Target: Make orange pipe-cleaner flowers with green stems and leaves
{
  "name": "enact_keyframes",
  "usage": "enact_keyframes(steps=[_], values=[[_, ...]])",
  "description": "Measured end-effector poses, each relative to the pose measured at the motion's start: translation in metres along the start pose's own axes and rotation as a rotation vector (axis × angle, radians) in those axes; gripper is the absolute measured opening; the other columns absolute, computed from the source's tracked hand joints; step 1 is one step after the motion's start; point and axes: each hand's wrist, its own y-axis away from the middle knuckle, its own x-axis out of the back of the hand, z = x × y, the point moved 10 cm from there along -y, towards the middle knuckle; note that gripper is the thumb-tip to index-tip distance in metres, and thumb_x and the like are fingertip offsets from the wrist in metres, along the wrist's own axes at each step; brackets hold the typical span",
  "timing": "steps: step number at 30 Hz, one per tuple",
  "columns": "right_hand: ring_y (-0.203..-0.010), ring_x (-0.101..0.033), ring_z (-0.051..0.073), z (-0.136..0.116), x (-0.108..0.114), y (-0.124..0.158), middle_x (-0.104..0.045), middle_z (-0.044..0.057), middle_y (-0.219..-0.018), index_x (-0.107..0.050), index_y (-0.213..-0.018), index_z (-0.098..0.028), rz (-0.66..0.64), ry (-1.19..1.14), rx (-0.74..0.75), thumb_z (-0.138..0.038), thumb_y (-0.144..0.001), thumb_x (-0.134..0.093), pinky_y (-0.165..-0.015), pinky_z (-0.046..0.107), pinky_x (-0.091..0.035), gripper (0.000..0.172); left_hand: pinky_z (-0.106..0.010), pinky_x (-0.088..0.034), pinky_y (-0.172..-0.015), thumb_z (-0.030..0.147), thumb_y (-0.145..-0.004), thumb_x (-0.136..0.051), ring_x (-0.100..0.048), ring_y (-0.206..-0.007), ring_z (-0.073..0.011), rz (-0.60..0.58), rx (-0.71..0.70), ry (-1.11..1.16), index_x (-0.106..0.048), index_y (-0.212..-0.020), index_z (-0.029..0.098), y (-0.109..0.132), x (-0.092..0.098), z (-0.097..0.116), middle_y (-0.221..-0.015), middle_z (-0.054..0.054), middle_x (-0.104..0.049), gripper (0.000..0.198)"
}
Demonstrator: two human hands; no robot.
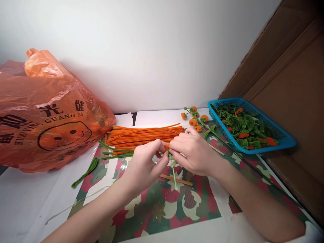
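Held over the middle of the patterned mat (162, 209), just in front of the orange pipe cleaners (144, 133): 1 green stem (173, 173) with an orange tip (166, 146), pinched from 2 sides by closed fingers of left hand (145, 162) and right hand (192, 153). Likely risk: a loosened pinch, letting the tip unwind or slip off.

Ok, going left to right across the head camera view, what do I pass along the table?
Orange plastic bag → left hand → orange-tipped green stem, pinched by both hands → right hand → blue basket of green and orange pieces.
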Motion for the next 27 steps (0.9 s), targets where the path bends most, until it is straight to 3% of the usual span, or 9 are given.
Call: enact_keyframes(steps=[7,13,16,21,27], values=[[-0.057,-0.035,0.012,0.006,0.0,0.0,-0.045,-0.003,-0.054,-0.043,-0.057,-0.018,0.054,-0.13,-0.089,-0.015,-0.083,-0.044,-0.067,0.031,-0.022,0.026,-0.023,-0.047,-0.063,0.017,-0.08,-0.054,-0.061,-0.064,-0.0136,0.073,-0.072,-0.01,-0.055,-0.071,0.021,0.005,0.004,0.003,-0.069,-0.001,-0.065,0.01],[-0.06,-0.037,0.012,0.001,0.001,0.0,-0.047,-0.002,-0.055,-0.043,-0.058,-0.018,0.119,-0.015,-0.067,-0.015,-0.083,-0.045,-0.069,0.031,-0.022,0.025,-0.022,-0.047,-0.062,0.016,-0.082,-0.053,-0.061,-0.063,-0.0123,0.091,-0.118,-0.082,-0.054,-0.072,0.02,0.006,0.004,0.006,-0.069,0.0,-0.065,0.011],[-0.06,-0.037,0.012,0.004,-0.003,-0.001,-0.048,-0.002,-0.056,-0.044,-0.06,-0.017,0.058,-0.011,-0.074,-0.016,-0.085,-0.044,-0.07,0.031,-0.022,0.025,-0.021,-0.043,-0.056,0.016,-0.082,-0.052,-0.057,-0.056,-0.0103,0.071,-0.114,-0.114,-0.052,-0.07,0.02,0.004,0.004,0.006,-0.065,0.002,-0.063,0.012],[-0.059,-0.035,0.011,0.008,-0.018,-0.001,-0.048,-0.002,-0.058,-0.045,-0.06,-0.017,-0.135,-0.057,-0.09,-0.02,-0.086,-0.044,-0.071,0.031,-0.022,0.027,-0.02,-0.039,-0.051,0.014,-0.079,-0.052,-0.054,-0.053,-0.0097,-0.092,-0.034,-0.13,-0.05,-0.066,0.019,0.001,-0.009,-0.002,-0.061,0.003,-0.061,0.014],[-0.059,-0.036,0.011,0.009,-0.027,0.001,-0.049,-0.002,-0.059,-0.046,-0.059,-0.016,-0.234,-0.096,-0.093,-0.017,-0.085,-0.045,-0.072,0.031,-0.023,0.026,-0.02,-0.036,-0.05,0.011,-0.078,-0.049,-0.051,-0.051,-0.0089,-0.163,-0.011,-0.097,-0.051,-0.066,0.019,0.001,-0.016,-0.006,-0.063,0.002,-0.063,0.014]])
